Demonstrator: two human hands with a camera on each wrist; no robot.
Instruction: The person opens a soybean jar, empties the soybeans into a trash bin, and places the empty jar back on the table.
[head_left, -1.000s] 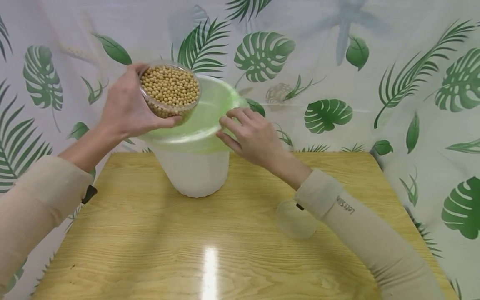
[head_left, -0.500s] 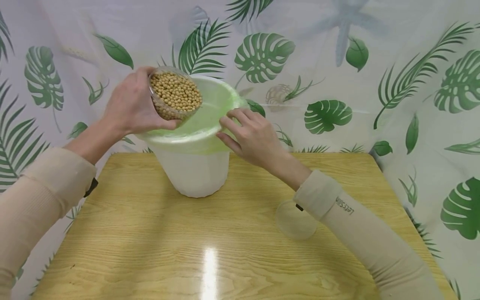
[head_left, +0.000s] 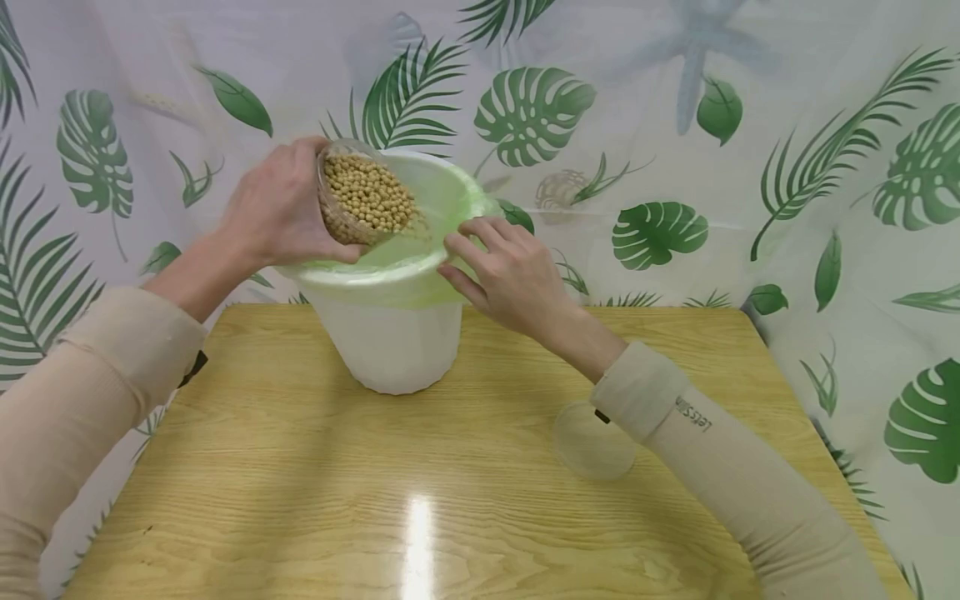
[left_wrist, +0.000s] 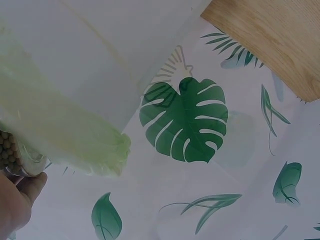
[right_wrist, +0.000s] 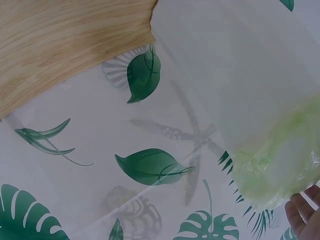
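My left hand holds a clear round plastic tub full of soybeans, tipped to the right over a white trash bin. Beans slide off its lower lip and fall into the bin's mouth. A pale green bag lines the bin and folds over its rim. On the bin's right side, my right hand pinches the bagged rim with curled fingers. The left wrist view shows fingers at the tub's edge by the bag; in the right wrist view, fingers touch the bag's edge.
A translucent round lid lies on the wooden table, below the right forearm. Behind the table hangs a white cloth printed with green leaves. The bin stands near the table's back edge.
My left hand has moved right and tilted the tub further, and soybeans now spill from it into the bin. The right hand stays on the rim.
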